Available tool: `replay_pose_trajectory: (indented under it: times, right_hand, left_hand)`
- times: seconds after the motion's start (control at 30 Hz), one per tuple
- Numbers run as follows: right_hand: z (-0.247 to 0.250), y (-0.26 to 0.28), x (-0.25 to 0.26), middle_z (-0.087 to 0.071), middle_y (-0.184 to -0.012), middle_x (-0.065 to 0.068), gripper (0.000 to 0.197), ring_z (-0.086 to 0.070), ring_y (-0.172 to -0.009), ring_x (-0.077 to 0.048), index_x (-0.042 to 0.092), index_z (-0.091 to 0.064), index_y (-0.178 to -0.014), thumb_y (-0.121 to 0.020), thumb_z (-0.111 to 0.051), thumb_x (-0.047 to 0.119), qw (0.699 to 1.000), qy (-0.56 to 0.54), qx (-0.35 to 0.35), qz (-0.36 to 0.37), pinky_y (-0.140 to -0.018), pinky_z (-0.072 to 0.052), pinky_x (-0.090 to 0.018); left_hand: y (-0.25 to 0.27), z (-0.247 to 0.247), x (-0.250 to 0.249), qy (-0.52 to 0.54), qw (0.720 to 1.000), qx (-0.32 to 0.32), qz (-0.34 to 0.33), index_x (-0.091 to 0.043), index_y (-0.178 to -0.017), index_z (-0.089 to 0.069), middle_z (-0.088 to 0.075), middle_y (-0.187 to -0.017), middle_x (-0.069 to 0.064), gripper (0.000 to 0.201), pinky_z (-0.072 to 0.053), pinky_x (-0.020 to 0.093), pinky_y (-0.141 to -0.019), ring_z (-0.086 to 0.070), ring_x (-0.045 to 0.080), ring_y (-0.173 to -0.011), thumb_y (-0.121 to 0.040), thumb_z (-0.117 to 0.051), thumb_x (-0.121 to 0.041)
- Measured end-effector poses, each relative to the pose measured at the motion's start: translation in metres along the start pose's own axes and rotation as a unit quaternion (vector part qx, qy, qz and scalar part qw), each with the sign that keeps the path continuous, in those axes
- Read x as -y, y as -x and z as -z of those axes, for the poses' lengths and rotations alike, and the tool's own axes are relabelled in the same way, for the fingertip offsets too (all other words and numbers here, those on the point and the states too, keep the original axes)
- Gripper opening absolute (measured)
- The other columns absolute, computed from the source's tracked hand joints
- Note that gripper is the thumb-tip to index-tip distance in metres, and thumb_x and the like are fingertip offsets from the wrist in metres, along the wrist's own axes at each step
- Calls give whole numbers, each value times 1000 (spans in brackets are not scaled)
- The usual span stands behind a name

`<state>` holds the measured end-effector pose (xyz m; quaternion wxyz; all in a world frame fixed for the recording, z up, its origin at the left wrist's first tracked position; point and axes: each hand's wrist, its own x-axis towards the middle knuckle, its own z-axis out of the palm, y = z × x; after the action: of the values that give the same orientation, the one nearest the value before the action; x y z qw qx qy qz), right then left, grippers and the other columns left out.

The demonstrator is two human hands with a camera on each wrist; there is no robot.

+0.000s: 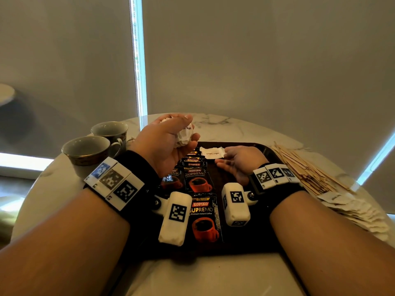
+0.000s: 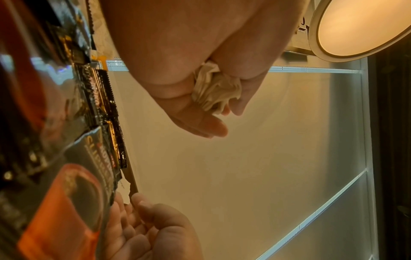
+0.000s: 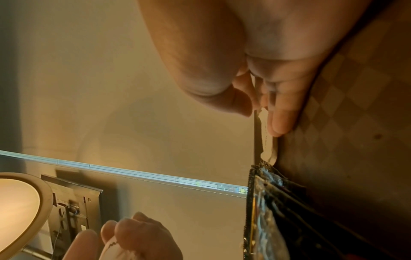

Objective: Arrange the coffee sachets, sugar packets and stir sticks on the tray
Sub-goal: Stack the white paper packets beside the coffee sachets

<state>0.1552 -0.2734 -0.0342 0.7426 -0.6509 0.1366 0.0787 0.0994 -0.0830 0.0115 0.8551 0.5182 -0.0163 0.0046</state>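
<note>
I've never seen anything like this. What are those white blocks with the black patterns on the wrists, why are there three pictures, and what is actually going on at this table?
No robot here: a person works with bare hands and wears cameras. The white blocks are wrist cameras with pattern tags. The wide picture comes from a head camera looking down; the other two look along each hand from the wrists.

On the marble table sits a dark tray with a row of coffee sachets on it. Two cups stand on the left; stir sticks and more sugar packets lie on the right.

The left hand holds a bunch of sugar packets above the tray. The right hand pinches one packet at the tray's far end.
</note>
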Motion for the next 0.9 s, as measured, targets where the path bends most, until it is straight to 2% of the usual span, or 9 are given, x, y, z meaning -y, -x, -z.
replay_pose_trajectory:
  times: [0.1,0.17,0.3,0.43,0.57,0.63,0.73,0.8,0.9]
  right_hand:
    - [0,-3,2,-56,-109,-15,41,-65,-89,-22,1,-44,-141,-100,-46,0,999,-11,-33,8,-66,-57,-29]
    - [0,-4,2,-55,-108,-15,40,-62,-82,-19,2,-46,-139,-99,-48,3,999,-11,-47,15,-61,-54,-26]
    - [-1,-3,0,-55,-97,-12,35,-62,-79,-20,-1,-51,-134,-100,-50,8,999,-5,-34,19,-63,-54,-27]
    - [-2,-1,0,-57,-98,-12,34,-62,-84,-22,0,-54,-132,-100,-50,10,999,-6,-25,30,-64,-54,-29]
    - [-3,2,2,-59,-96,-11,29,-63,-84,-22,1,-59,-127,-102,-51,13,1000,13,6,20,-76,-54,-32]
    - [-3,3,2,-61,-96,-12,29,-64,-84,-22,0,-59,-126,-101,-52,14,1000,21,10,15,-76,-55,-30]
    - [-3,4,3,-62,-98,-15,28,-65,-81,-22,-1,-58,-124,-101,-51,13,999,38,9,11,-68,-55,-28]
    - [-3,5,3,-63,-97,-15,27,-64,-74,-21,-2,-58,-122,-100,-51,13,998,64,12,10,-60,-50,-26]
    - [-2,6,4,-64,-104,-16,25,-63,-68,-20,0,-60,-119,-100,-51,14,994,108,15,14,-51,-45,-25]
  left_hand:
    - [0,0,0,1,1000,2,0,-11,-106,-63,-64,-106,15,16,-55,25,-54,-71,25,-81,-94,-69,-19]
    - [-1,0,0,2,1000,4,-1,-10,-107,-62,-64,-105,15,17,-55,25,-53,-71,25,-80,-94,-69,-19]
    - [-1,0,1,5,1000,4,0,-11,-106,-62,-64,-103,14,17,-54,25,-53,-71,25,-80,-93,-70,-19]
    - [0,0,0,4,1000,4,-1,-10,-107,-62,-64,-103,15,17,-55,25,-53,-71,24,-78,-94,-70,-19]
    - [0,0,0,8,1000,0,-3,-10,-109,-61,-65,-103,15,20,-55,25,-53,-72,24,-77,-93,-71,-19]
    - [0,0,0,7,1000,-1,-3,-10,-111,-61,-65,-103,14,22,-55,25,-53,-72,23,-76,-93,-71,-19]
    - [1,-1,-1,4,1000,-1,-2,-10,-111,-61,-65,-104,15,22,-55,25,-53,-72,23,-77,-93,-70,-19]
    - [1,-1,0,2,1000,-1,-2,-10,-111,-62,-65,-104,15,22,-55,25,-54,-72,23,-78,-94,-70,-19]
    - [1,-1,0,2,1000,-1,1,-10,-110,-62,-64,-106,15,21,-55,25,-54,-72,23,-78,-94,-70,-19]
